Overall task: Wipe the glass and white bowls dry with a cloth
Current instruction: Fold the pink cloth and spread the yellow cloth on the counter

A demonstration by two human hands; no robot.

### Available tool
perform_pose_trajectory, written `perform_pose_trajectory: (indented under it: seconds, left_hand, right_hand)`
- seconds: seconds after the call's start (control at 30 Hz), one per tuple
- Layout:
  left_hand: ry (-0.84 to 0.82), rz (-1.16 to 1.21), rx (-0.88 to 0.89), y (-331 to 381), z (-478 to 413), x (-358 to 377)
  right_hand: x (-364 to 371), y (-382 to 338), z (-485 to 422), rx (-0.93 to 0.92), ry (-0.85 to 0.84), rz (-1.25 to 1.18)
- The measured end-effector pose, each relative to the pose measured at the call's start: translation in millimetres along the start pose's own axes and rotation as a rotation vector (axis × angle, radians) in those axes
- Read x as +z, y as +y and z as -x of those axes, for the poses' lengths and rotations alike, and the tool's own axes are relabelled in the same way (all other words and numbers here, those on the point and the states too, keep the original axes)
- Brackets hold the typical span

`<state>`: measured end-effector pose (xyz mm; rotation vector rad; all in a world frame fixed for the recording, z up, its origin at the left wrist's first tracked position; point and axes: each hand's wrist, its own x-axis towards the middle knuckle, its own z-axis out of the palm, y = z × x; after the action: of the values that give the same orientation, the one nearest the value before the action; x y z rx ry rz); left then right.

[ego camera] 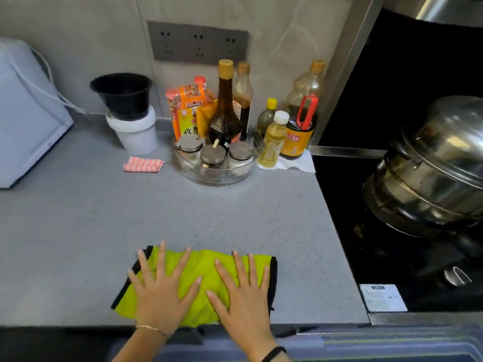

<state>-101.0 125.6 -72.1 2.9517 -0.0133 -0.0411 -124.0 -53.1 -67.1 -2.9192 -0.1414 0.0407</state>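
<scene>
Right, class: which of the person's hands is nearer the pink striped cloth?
Left. The left hand lies flat on the green cloth, nearly in line with the pink striped cloth farther back; the right hand lies flat beside it, off to the right.

A grey speckled counter (183, 218) runs along a wall of large grey tiles (78, 35), where a dark socket panel (197, 44) with three outlets is set. At the far left stands a white appliance (26, 113) with a white cord behind it. Near it a black tub (121, 95) sits on a white bucket (137, 134), and a folded pink-and-white rag (143, 164) lies just in front. A round glass tray (217, 177) holds lidded spice jars (213, 154), with bottles (225, 105) and seasoning packets (188, 105) crowded behind. To the right, past a steel trim strip (342, 82), a black hob (366, 244) carries stacked steel steamer pots (431, 165). A striped mat (392, 346) shows below the counter edge. The light is soft and even.
</scene>
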Motion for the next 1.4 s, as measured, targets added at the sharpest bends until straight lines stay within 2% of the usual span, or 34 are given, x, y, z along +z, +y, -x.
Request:
perform_pose_trajectory:
  seconds: [0.07,0.13,0.27,0.33,0.43,0.6,0.67,0.73,0.8,0.93,1.03,1.07,1.27,1.4]
  left_hand:
    - [0.011,0.021,0.02,14.6,10.2,3.7]
    - [0.011,0.059,0.073,43.6,19.1,9.8]
    - [0.002,0.048,0.261,122.1,23.3,28.3]
    - [0.035,0.028,0.31,149.2,20.2,33.8]
    - [0.095,0.046,0.303,137.5,6.5,36.6]
    - [0.185,0.067,0.18,36.0,-41.8,32.2]
    - [0.167,0.013,0.148,5.8,-79.0,30.7]
    - [0.071,-0.012,0.095,-2.2,-121.4,21.4]
    - [0.09,-0.056,0.055,-0.3,-164.5,8.0]
    - [-0.053,-0.064,-0.018,10.0,-210.3,-6.7]
    - [-0.037,-0.051,0.026,3.5,-196.2,-2.2]
    - [0.019,-0.061,0.035,-2.1,-183.6,2.5]
    - [0.183,-0.063,0.053,-62.4,-67.2,17.6]
    - [0.115,-0.028,0.061,-85.1,-50.0,5.6]
  right_hand:
    - [-1.5,16.1,6.5,-0.013,0.028,0.025]
    - [-5.4,44.8,17.8,0.05,0.071,0.052]
    - [-15.0,106.2,54.5,0.302,0.142,0.06]
    - [-16.4,117.4,62.0,0.432,0.155,0.006]
    - [-14.2,97.5,40.4,0.531,0.151,-0.048]
    - [-2.7,24.7,-26.2,0.271,0.053,-0.01]
    - [1.7,6.7,-66.6,0.229,0.058,-0.008]
    - [1.7,-1.9,-111.4,0.219,0.098,-0.003]
    - [4.5,-3.4,-155.5,0.226,0.136,0.0]
    - [0.1,-8.6,-206.1,0.278,0.104,-0.004]
    - [5.3,-7.3,-197.0,0.224,0.105,0.007]
    - [8.7,-8.3,-186.2,0.196,0.111,0.003]
    - [38.2,-52.2,-82.3,0.018,0.154,-0.023]
    - [46.1,-76.0,-74.3,-0.046,0.193,-0.024]
